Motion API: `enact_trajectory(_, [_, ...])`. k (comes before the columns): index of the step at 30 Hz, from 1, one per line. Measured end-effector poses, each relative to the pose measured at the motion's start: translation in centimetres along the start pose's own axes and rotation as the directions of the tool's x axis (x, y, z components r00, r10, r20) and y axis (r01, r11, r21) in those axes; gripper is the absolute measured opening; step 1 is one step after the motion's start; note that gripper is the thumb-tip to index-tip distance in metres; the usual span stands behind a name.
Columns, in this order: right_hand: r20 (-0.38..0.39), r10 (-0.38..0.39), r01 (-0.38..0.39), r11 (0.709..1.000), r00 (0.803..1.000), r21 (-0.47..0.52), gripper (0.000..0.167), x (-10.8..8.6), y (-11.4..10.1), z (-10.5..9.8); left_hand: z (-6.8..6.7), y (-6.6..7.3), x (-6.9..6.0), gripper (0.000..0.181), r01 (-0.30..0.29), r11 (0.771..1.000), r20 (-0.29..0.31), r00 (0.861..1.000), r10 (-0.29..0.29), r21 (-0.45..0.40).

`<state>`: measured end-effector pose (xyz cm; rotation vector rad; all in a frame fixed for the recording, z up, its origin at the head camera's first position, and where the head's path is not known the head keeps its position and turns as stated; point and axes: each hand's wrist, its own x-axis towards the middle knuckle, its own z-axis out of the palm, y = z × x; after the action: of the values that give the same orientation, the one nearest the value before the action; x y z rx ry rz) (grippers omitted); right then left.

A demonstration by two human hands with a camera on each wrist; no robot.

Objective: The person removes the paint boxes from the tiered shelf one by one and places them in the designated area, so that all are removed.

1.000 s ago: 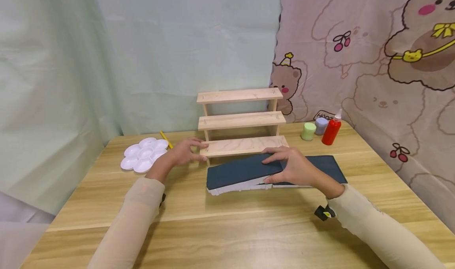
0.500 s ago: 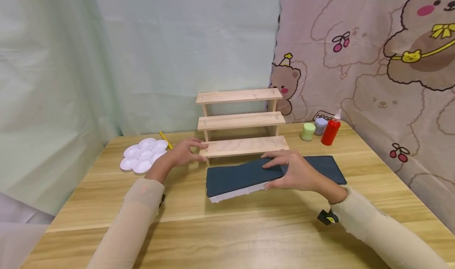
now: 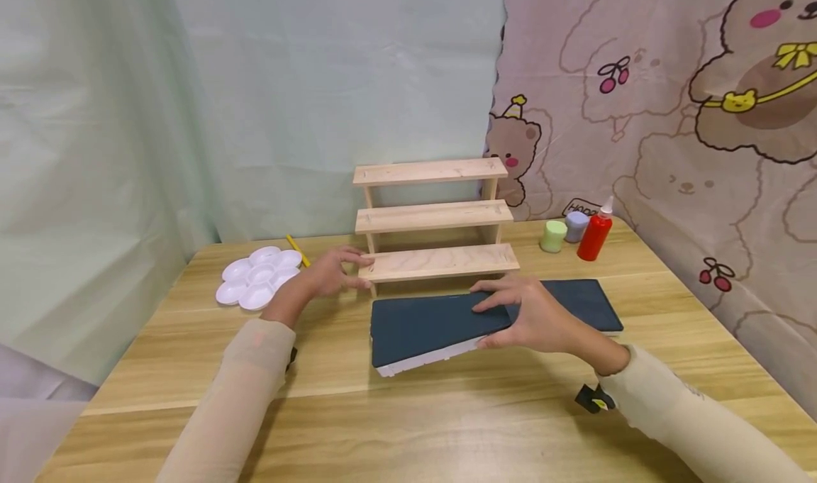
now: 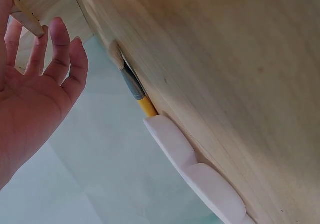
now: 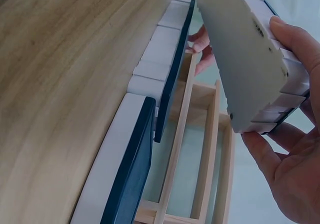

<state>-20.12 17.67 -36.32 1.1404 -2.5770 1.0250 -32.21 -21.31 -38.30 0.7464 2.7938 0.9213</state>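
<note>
My right hand (image 3: 532,316) grips a long flat box (image 3: 434,327) with a dark blue top and white sides. The right wrist view shows its pale underside raised off the table. Two more such boxes lie on the table there, a nearer box (image 5: 115,159) and a farther box (image 5: 160,54); the held one hides most of the farther box in the head view. My left hand (image 3: 328,274) pinches the left end of the lowest board on a three-tier wooden rack (image 3: 440,259). In the left wrist view, fingers (image 4: 60,49) curl near that board's end.
A white flower-shaped palette (image 3: 262,276) and a yellow-handled paintbrush (image 3: 297,251) lie left of the rack. To its right stand a green jar (image 3: 553,236), a purple jar (image 3: 576,226) and a red squeeze bottle (image 3: 595,235). Curtains hang behind the wooden table (image 3: 383,426).
My right hand has lifted the box and drawn it toward me, its left end swinging nearest. The left hand stays at the rack.
</note>
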Motion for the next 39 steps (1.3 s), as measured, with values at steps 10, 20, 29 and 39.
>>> enact_trajectory(10, [-0.001,0.020,-0.020,1.000,1.000,-0.006,0.043,-0.3,-0.5,0.2,0.1,-0.1,0.0,0.056,-0.011,1.000,-0.006,1.000,0.011,0.004])
enact_trajectory(20, [-0.005,0.003,-0.003,1.000,1.000,-0.008,0.042,-0.7,-1.0,0.4,0.2,-0.3,0.2,0.057,-0.010,1.000,-0.003,1.000,0.010,0.006])
enact_trajectory(29, [0.002,-0.006,0.006,0.999,1.000,-0.031,0.040,-1.1,-1.4,0.7,0.1,-0.2,0.2,0.057,0.001,1.000,0.001,1.000,-0.001,0.006])
enact_trajectory(39, [0.001,0.001,-0.001,0.999,1.000,-0.045,0.040,-1.6,-1.6,1.2,0.0,0.1,0.0,0.056,-0.013,1.000,-0.002,1.000,0.013,0.002])
